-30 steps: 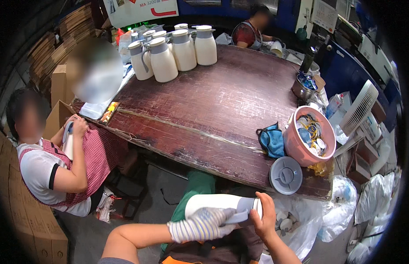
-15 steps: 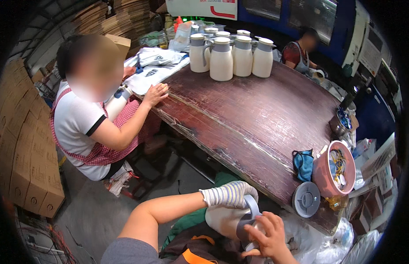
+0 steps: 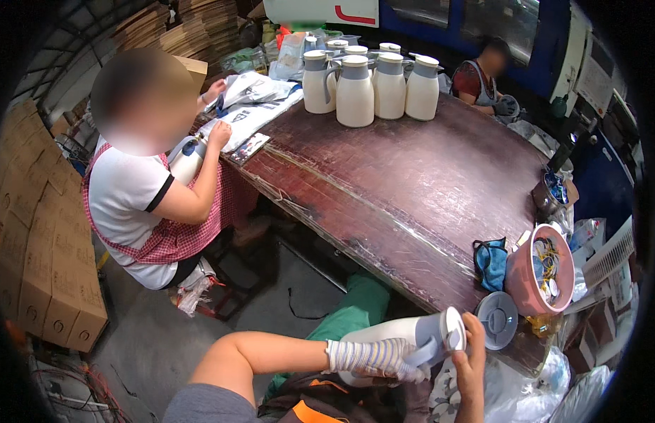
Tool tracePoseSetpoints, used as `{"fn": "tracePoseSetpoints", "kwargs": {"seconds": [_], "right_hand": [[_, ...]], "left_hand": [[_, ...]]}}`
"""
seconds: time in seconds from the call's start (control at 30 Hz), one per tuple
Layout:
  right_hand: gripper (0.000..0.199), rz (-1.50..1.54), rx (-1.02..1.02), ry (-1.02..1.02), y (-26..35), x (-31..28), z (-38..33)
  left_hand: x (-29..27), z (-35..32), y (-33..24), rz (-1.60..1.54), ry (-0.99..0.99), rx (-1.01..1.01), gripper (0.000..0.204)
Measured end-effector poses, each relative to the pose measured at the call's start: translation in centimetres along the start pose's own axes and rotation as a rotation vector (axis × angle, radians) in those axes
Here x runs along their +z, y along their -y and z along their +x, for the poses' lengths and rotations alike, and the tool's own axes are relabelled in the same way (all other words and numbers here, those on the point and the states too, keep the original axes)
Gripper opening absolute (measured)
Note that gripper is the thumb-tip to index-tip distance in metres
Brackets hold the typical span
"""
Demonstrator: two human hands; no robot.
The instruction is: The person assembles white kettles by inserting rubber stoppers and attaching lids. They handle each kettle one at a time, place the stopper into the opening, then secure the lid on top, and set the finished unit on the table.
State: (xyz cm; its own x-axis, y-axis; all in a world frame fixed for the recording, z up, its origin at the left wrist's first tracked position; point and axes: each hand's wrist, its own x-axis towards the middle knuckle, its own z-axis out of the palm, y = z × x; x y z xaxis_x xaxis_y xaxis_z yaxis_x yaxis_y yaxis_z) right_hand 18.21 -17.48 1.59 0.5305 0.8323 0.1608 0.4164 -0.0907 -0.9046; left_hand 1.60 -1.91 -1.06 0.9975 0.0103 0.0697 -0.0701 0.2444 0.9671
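Observation:
A white and grey vacuum jug [image 3: 391,331] lies tilted on its side across my lap, its top toward the right. My left hand [image 3: 380,358], in a striped knit glove, is closed around the jug's grey handle [image 3: 424,352]. At the jug's top, the bare fingers of my right hand [image 3: 471,363] grip the edge of the white lid [image 3: 453,326]. My left hand and forearm cover part of the jug's lower side. Near my right hand, a round grey plastic disc [image 3: 496,321] rests on the table corner.
Several finished-looking jugs [image 3: 355,99] stand at the table's [image 3: 412,183] far side. A pink bucket [image 3: 514,282] of small parts and a blue cloth pouch [image 3: 490,264] sit at right. One co-worker [image 3: 130,204] sits left with another jug; another [image 3: 475,84] works behind. Cartons [image 3: 59,261] line the left.
The jug has turned and risen, its top swinging up to the right. My right hand has shifted right to the lid's edge. The left co-worker's hand has drawn back from the table edge.

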Motion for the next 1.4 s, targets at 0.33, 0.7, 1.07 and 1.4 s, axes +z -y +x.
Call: {"fn": "tracePoseSetpoints", "kwargs": {"seconds": [0.33, 0.7, 1.07, 1.4], "right_hand": [[0.011, -0.143, 0.139, -0.568, -1.4, -10.6, 1.1], [0.026, -0.803, 0.249, -0.339, -7.2, -20.6, 12.6], [0.023, -0.931, 0.282, -0.124, -8.3, -20.1, 17.9], [0.020, 0.055, 0.168, -0.619, -1.2, -14.4, 7.4]], "left_hand": [[1.6, 1.7, -2.1, -0.181, -0.367, -0.516, 0.028], [2.3, 3.1, -1.6, -0.346, -0.340, -0.503, 0.029], [2.2, 2.8, -1.7, -0.358, -0.395, -0.472, 0.029], [1.7, 2.5, -0.2, -0.280, -0.597, -0.242, 0.050]]}}
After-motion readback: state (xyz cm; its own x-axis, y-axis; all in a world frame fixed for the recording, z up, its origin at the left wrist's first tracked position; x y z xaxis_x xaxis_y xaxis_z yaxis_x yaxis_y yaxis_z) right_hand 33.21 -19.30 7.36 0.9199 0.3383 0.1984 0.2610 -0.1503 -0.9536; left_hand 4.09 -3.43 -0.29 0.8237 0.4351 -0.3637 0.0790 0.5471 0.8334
